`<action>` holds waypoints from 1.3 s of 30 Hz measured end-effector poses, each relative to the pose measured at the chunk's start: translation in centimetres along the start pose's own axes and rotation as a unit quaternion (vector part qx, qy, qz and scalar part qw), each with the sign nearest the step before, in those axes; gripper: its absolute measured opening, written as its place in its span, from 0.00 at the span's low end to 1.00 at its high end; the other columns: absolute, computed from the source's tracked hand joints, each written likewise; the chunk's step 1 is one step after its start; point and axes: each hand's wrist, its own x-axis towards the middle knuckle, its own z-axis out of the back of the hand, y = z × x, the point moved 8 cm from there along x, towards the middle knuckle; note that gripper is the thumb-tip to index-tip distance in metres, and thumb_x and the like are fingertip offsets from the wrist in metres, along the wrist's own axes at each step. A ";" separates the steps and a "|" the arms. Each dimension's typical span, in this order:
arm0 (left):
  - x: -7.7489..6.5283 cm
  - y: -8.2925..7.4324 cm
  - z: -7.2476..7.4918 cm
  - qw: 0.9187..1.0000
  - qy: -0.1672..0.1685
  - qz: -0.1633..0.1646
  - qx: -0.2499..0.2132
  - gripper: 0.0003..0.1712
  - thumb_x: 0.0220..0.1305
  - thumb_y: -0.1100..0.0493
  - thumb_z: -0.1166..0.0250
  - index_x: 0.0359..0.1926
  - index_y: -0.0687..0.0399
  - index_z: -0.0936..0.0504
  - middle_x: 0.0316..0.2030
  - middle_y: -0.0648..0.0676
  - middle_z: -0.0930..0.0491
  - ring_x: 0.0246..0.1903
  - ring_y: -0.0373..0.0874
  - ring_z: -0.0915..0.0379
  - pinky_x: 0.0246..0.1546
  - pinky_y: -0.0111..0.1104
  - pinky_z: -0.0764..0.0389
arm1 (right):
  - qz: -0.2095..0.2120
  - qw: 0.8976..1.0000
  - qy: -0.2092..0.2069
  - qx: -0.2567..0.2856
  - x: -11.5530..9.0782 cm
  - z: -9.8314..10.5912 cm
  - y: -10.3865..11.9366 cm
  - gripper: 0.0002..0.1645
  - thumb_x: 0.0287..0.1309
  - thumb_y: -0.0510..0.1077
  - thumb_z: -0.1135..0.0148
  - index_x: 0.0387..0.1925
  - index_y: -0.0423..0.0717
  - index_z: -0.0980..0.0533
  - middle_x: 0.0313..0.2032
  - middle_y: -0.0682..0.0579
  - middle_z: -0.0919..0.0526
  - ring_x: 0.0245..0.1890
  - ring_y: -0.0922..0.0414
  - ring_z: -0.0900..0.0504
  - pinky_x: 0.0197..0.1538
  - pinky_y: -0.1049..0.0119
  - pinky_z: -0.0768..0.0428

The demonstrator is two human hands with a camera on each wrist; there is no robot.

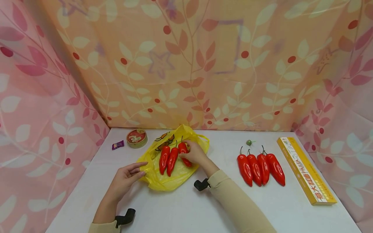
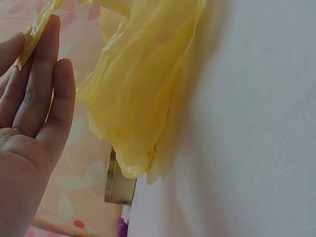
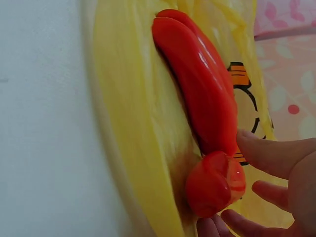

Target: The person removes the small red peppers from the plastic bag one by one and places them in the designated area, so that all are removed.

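Note:
A yellow plastic bag (image 1: 175, 184) lies spread on the table with its mouth opened. Three glossy red chili peppers are on or in it; two (image 1: 164, 160) (image 1: 172, 161) lie side by side. My right hand (image 1: 196, 153) has its thumb and fingers around the third red chili pepper (image 1: 183, 152), whose rounded end (image 3: 215, 185) faces the right wrist camera. Between thumb and fingers, my left hand (image 1: 125, 179) pinches the bag's left edge (image 2: 34, 37). The left wrist view shows the bag's side (image 2: 143, 94) raised beside that hand, hiding the peppers.
Several more red chili peppers (image 1: 260, 168) lie in a row on the right. Beyond them rests a long yellow pasta box (image 1: 307, 171). A small green item (image 1: 249, 142) sits behind the row. At back left are a round tin (image 1: 137, 139) and a purple wrapped packet (image 1: 118, 145).

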 end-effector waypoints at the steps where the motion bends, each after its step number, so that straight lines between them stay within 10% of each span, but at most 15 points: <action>1: 0.0 0.0 0.0 1.000 0.000 0.001 0.000 0.26 0.66 0.56 0.30 0.63 0.59 0.21 0.46 0.63 0.15 0.41 0.42 0.16 0.48 0.27 0.16 | -0.001 1.000 -0.002 0.000 0.0 -0.1 0.0 0.43 0.56 0.50 0.25 0.71 0.51 0.32 0.65 0.44 0.26 0.63 0.44 0.26 0.62 0.46 0.21; 17: 0.0 -0.4 -0.2 1.000 -0.002 -0.014 0.015 0.25 0.67 0.56 0.31 0.62 0.58 0.20 0.44 0.63 0.15 0.39 0.41 0.17 0.47 0.27 0.15 | 0.013 0.999 -0.001 -0.037 -1.8 0.7 1.4 0.45 0.56 0.40 0.30 0.74 0.50 0.36 0.62 0.44 0.24 0.54 0.48 0.23 0.54 0.51 0.15; 32: 0.0 -0.2 -0.1 1.000 0.003 -0.018 0.015 0.25 0.67 0.56 0.31 0.62 0.58 0.21 0.43 0.63 0.16 0.38 0.41 0.17 0.44 0.26 0.15 | 0.036 0.998 -0.050 0.013 -6.4 3.8 2.2 0.28 0.66 0.53 0.41 0.65 0.51 0.27 0.44 0.48 0.16 0.38 0.53 0.19 0.39 0.60 0.14; 39: 0.0 0.0 0.0 1.000 0.003 -0.017 0.007 0.25 0.68 0.57 0.32 0.63 0.59 0.21 0.44 0.63 0.16 0.38 0.41 0.17 0.45 0.26 0.15 | 0.050 0.997 -0.053 0.035 -7.9 5.9 1.7 0.33 0.63 0.57 0.33 0.68 0.58 0.29 0.52 0.48 0.18 0.41 0.54 0.17 0.37 0.62 0.12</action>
